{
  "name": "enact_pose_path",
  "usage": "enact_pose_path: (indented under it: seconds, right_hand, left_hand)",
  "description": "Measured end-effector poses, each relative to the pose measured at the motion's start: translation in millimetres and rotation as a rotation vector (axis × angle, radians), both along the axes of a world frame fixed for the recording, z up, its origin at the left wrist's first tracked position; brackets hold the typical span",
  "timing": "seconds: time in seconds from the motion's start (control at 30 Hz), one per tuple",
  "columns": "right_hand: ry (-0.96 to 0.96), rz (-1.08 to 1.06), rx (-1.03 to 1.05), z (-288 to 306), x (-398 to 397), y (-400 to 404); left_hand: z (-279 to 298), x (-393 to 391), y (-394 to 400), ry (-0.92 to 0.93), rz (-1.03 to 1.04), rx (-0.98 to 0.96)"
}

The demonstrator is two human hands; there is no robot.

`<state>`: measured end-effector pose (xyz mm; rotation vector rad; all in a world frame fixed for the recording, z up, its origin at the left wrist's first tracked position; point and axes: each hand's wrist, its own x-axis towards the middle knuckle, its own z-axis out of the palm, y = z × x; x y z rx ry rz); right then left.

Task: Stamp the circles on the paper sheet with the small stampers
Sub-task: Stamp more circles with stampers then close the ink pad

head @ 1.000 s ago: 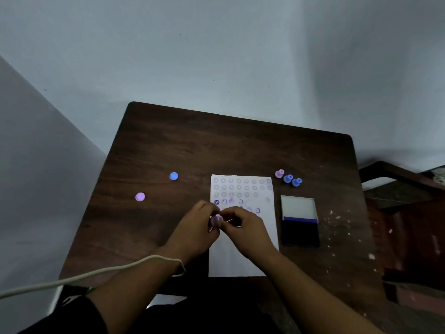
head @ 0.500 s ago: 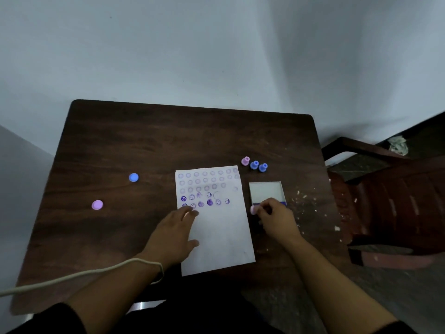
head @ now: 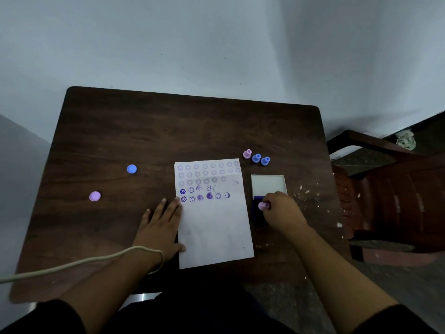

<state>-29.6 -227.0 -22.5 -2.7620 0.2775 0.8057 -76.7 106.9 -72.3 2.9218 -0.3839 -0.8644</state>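
A: What could go wrong from here, biggest thing first?

B: The paper sheet (head: 214,222). Only the left hand (head: 160,225) steadies it, lying flat with straight fingers on the table (head: 120,131), fingertips at the sheet's left edge. My guess: if that hand lifts, a hard press could drag the sheet and smear the wet prints just ahead of those fingertips.

A: And the right hand?

B: The right hand (head: 281,213) pinches a pink stamper (head: 262,206) over the blue pad of the ink box (head: 258,210), which sits just right of the sheet. Too much ink, I'd judge, gives another dark blot like some already in the two stamped rows. Too little gives a faint ring.

A: What does the box hold?

B: Its lower half holds the dark blue pad, mostly hidden under that hand. The open lid (head: 268,185), just beyond the knuckles, shows a pale inner face with nothing in it.

A: Other stampers?

B: A pink one (head: 247,154) and two blue ones (head: 260,159) stand farther beyond the lid. A blue cap (head: 131,169) and a pink cap (head: 94,196) lie well left of the left hand. I can't tell whether those are caps or stampers seen end-on.
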Motion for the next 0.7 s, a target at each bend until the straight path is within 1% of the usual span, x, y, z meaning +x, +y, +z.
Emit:
enact_pose_path:
  seconds: [0.23, 0.37, 0.47, 0.7]
  right_hand:
    - [0.171, 0.024, -0.081, 12, 15, 12]
    - [0.387, 0.010, -0.127, 16, 35, 16]
    - [0.372, -0.010, -0.145, 15, 43, 16]
    - [0.445, 0.010, -0.183, 26, 62, 20]
  left_hand:
    - [5, 2, -2, 0.027, -0.008, 0.023]
    - [4, 2, -2, 0.028, -0.006, 0.028]
    - [3, 2, -3, 0.029, -0.008, 0.034]
    - [-3, 2, -1, 0.030, -0.005, 0.022]
